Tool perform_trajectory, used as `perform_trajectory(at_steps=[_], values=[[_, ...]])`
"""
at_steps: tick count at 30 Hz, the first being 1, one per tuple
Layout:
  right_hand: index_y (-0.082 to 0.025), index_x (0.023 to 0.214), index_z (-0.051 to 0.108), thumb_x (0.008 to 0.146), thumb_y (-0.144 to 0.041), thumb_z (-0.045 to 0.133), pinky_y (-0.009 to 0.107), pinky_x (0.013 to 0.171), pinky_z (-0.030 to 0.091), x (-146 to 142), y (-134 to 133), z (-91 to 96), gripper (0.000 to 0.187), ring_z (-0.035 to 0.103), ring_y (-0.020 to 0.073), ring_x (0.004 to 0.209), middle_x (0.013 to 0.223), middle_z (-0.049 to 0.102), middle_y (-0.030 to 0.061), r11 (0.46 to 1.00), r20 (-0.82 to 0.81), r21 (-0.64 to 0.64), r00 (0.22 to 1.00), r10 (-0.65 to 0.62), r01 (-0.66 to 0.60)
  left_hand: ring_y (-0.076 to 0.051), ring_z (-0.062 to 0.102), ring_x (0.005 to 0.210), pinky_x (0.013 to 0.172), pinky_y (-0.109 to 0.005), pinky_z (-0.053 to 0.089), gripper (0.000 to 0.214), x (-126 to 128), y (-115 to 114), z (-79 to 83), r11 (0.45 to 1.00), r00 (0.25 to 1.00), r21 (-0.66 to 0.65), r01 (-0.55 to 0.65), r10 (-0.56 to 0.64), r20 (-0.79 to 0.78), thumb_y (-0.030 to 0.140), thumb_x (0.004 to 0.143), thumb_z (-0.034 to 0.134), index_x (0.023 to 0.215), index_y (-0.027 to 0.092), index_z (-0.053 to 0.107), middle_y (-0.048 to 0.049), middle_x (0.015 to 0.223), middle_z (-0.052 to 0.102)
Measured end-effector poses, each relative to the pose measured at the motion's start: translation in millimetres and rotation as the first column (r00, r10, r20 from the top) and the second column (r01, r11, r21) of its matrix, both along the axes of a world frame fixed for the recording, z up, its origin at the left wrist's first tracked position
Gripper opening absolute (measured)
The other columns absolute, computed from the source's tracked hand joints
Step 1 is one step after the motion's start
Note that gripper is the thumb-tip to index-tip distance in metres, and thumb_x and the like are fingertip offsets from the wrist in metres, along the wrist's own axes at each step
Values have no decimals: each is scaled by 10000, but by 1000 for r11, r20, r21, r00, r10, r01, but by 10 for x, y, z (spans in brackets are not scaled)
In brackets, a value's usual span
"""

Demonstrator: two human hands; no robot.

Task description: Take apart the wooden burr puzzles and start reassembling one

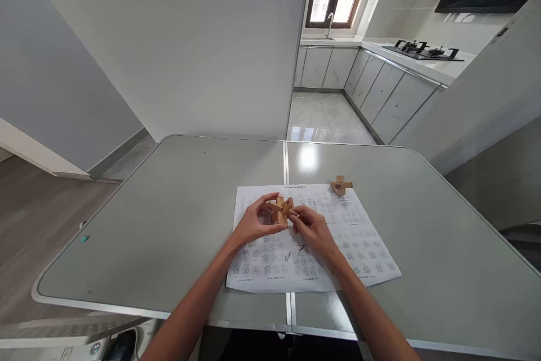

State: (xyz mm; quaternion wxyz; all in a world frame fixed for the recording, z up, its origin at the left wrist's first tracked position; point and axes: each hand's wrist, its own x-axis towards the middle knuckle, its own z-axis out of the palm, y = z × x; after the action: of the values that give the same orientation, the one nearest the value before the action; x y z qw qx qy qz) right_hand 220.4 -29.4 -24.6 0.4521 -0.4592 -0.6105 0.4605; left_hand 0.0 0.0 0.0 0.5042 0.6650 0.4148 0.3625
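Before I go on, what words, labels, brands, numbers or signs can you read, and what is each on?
None can be read.
White printed paper sheet: rows of small diagrams with captions, too small to read.
Light-brown wooden block assembly in the left hand: dark marks, too small.
Light-brown wooden cross-shaped assembly: dark mark, too small.
White object at lower left: small print, blurred.

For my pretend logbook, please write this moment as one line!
left hand: holds wood blocks | right hand: at blocks | sheet: on table, below hands | wood cross: sheet's far right corner
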Motion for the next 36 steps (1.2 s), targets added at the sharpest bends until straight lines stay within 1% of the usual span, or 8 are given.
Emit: perform_trajectory(at_steps=[7,12,19,22,25,29,32,36], values=[[-230,1048,682,989,-552,616,306,581,497,16,7,-32,333,638,185,602,736,683,12,1000,-13,5,999,30,-30,-275,678,1155,1032,-425,516,795,-4,10,-5,1000,999,-3,18,-18,45,380,716,921,1421,239,580,-115,1346,695],[-223,1056,662,1012,-503,592,303,580,477,0,-17,-32,292,612,180,584,682,654,-3,999,18,41,1000,15,-16,-285,662,1194,1061,-439,501,829,-2,0,12,1000,998,19,24,-25,59,335,681,934,1426,262,578,-116,1414,653],[-216,919,687,1010,-429,583,290,569,441,-68,-25,-43,254,566,162,581,747,687,21,994,85,105,996,8,-17,-288,659,1244,1081,-428,518,829,38,-63,57,995,994,66,69,-74,79,311,705,943,1435,299,553,-110,1520,579],[-215,1006,705,1008,-443,582,294,595,467,-72,-8,-1,258,609,182,670,894,725,57,993,83,118,997,-7,-3,-289,661,1251,1105,-439,513,823,67,-81,73,995,994,90,41,-50,96,309,718,937,1440,281,543,-119,1457,631],[-226,1130,670,1027,-484,544,300,657,500,-39,11,48,305,643,207,803,1011,714,72,994,-5,64,996,-89,89,-269,681,1210,1113,-447,510,819,88,-93,81,992,999,125,-7,0,53,307,750,912,1468,287,517,-104,1395,667],[-234,993,623,1072,-556,417,298,622,480,7,19,74,391,578,182,671,824,654,23,991,-73,-31,988,-133,131,-258,695,1145,1055,-445,542,827,105,-114,89,978,997,208,-15,29,-64,292,740,903,1471,314,515,-92,1431,637],[-240,840,573,1045,-578,491,295,596,443,11,16,70,404,520,169,602,697,596,-12,995,-64,-45,994,-91,88,-256,692,1129,1052,-454,541,846,120,-130,85,967,996,255,3,19,-87,302,714,920,1459,332,519,-86,1493,594],[-240,742,521,1013,-579,560,289,559,390,9,21,73,435,452,150,545,605,520,-40,996,-65,-64,996,-62,57,-258,686,1134,1059,-471,547,850,130,-137,68,961,994,276,16,14,-106,333,702,930,1450,332,527,-77,1484,602]])
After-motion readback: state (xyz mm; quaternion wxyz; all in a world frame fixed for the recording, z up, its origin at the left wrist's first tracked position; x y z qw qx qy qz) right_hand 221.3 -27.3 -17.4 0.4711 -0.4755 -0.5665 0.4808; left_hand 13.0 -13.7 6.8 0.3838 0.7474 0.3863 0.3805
